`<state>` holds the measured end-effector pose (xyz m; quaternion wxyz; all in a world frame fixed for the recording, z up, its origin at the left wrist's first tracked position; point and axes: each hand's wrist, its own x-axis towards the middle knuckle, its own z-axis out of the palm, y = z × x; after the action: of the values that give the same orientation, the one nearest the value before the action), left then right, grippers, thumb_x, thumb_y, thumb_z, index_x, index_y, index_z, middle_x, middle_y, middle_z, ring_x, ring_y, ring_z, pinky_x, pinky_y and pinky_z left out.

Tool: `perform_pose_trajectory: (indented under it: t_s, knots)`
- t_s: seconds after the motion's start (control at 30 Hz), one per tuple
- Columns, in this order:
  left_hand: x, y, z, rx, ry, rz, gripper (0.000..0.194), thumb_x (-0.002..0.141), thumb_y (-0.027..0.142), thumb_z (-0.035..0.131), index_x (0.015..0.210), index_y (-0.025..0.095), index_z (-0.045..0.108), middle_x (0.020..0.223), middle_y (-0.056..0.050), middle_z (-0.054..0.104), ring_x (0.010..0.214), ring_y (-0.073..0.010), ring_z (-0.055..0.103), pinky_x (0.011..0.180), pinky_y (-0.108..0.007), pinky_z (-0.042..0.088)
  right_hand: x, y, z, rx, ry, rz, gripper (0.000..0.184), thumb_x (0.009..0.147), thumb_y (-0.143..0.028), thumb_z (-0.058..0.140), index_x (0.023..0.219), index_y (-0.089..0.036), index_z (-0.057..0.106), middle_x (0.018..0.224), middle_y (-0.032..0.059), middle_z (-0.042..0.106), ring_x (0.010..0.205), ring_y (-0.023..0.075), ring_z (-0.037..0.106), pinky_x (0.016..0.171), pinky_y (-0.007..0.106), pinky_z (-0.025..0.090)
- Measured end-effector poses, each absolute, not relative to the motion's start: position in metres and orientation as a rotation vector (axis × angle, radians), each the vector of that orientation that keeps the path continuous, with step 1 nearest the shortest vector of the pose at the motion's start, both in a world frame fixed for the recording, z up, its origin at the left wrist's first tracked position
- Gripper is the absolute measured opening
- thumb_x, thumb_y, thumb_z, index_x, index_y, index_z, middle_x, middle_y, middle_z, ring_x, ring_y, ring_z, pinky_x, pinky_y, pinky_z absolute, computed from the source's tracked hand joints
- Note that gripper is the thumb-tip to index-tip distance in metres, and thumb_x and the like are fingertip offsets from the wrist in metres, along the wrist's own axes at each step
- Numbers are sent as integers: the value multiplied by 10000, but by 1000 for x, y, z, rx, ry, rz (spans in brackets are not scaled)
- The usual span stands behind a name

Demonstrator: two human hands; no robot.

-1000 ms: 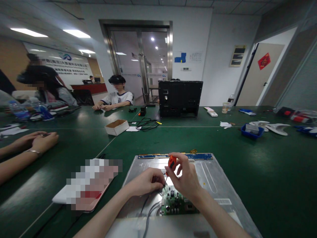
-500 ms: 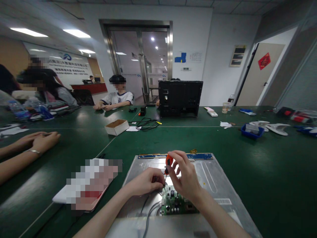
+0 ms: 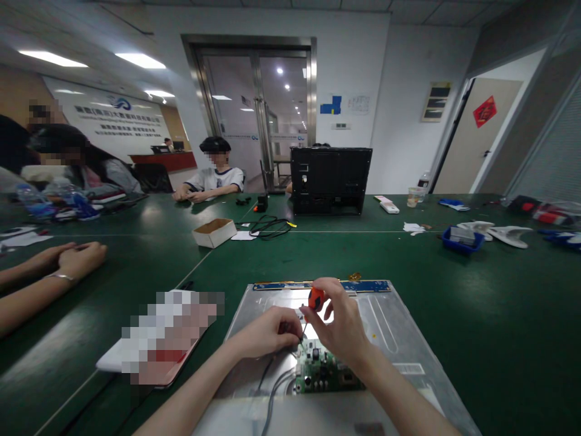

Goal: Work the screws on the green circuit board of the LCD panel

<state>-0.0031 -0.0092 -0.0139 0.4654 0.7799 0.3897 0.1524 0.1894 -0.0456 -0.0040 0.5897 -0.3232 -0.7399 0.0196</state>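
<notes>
Right hand (image 3: pixel 344 325) over circuit board (image 3: pixel 313 370), grip pinching orange screwdriver (image 3: pixel 316 298); left hand (image 3: pixel 271 330) beside circuit board, grip state I cannot tell.

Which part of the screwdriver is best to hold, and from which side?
Probably the thick orange handle, from the right, as the right hand does: the thin shaft points down towards the green board, and the left hand crowds its left side.

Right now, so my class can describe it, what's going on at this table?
A person's right hand holds an orange-and-black screwdriver, its shaft slanting down toward a green circuit board on a metal panel. The left hand has its fingertips close beside the tip. Whether the tip touches anything is unclear.
</notes>
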Motion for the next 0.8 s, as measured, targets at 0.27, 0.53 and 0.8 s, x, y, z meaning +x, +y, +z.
perform_pose_trajectory:
  t_s: [0.27, 0.53, 0.8]
  knots:
    - [-4, -7, -17, 1920, 946, 370, 48, 693, 202, 637, 731, 177, 622, 683, 19, 595, 671, -165, 543, 634, -244, 410, 190, -48, -1, -777, -1771, 32, 294, 990, -200, 526, 1278, -255, 518, 1097, 81, 597, 608, 107, 606, 477, 233, 518]
    - [-3, -8, -15, 1907, 919, 371, 58, 689, 192, 634, 742, 168, 633, 665, 27, 573, 644, -154, 512, 613, -240, 388, 190, -48, -3, -737, -1757, 78, 354, 953, -182, 526, 1296, -227, 447, 1007, 74, 684, 606, 128, 630, 456, 220, 485]
    - [-1, -8, -12, 1910, 936, 374, 48, 684, 198, 631, 723, 170, 629, 646, 33, 556, 625, -147, 501, 592, -234, 375, 187, -49, -7, -789, -1693, 96, 306, 958, -254, 559, 1220, -238, 401, 819, 5, 649, 561, 141, 622, 450, 219, 475]
